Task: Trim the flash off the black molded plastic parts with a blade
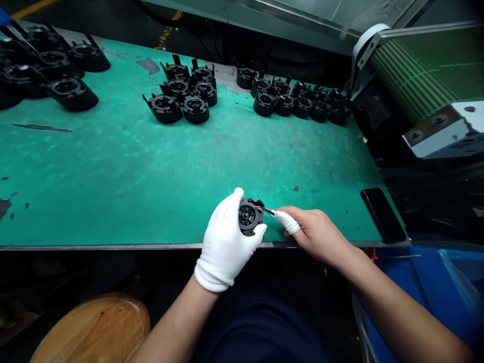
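My left hand, in a white glove, is closed around a round black plastic part near the front edge of the bench. The part's ringed face is turned up toward me. My right hand, bare except for white wrapping on the thumb, grips a thin tool with a metal blade, which looks like a trimming knife. Its tip meets the part's upper right rim, beside a small raised tab. My fingers hide the tool's handle.
Similar black parts stand in groups on the green bench top: a left cluster, a middle one and a right one. A phone lies at the right edge. Beyond is a green conveyor belt. A wooden stool stands below left.
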Tool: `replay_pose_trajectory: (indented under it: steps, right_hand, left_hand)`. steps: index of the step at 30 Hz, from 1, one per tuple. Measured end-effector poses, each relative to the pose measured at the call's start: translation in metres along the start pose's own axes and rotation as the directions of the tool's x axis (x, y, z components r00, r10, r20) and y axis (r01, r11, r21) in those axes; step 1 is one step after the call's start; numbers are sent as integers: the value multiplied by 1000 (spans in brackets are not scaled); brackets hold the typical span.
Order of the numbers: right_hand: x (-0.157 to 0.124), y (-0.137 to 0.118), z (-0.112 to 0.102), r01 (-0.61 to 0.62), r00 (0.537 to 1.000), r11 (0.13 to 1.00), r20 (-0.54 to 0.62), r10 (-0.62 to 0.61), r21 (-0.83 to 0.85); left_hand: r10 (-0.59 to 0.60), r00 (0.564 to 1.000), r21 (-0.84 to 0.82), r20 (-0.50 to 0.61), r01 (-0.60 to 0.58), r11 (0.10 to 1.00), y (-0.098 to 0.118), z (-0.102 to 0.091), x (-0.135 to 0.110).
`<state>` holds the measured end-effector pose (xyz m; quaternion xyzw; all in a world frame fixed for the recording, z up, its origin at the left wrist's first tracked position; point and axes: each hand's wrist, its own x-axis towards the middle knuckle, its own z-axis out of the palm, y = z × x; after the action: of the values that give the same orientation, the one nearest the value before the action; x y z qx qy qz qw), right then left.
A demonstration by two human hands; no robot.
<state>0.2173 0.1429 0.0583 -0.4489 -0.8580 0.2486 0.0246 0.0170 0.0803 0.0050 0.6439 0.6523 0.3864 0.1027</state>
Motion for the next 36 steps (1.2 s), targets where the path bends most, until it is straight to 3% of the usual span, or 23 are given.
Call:
replay_pose_trajectory:
  steps: [4,12,17,23,36]
  right_hand:
    - [-6,1,-9,91,990,996,109,-92,19]
    - [4,-7,-26,184,961,977,228,-155,-111]
    - [6,-7,-26,192,959,973,237,-158,-129]
    - [10,-5,-26,241,942,964,266,-204,-114]
    - [11,-2,-19,236,952,940,251,-173,-246]
  left_hand:
    - [21,993,-29,120,-18,999,-9,-16,8]
    - [68,952,-75,297,-48,996,-14,-23,22]
    - [83,944,-95,319,-55,994,-14,-26,26]
    - [125,902,-133,414,-76,988,-18,-29,33]
    - [127,898,-146,421,-70,987,-20,-28,33]
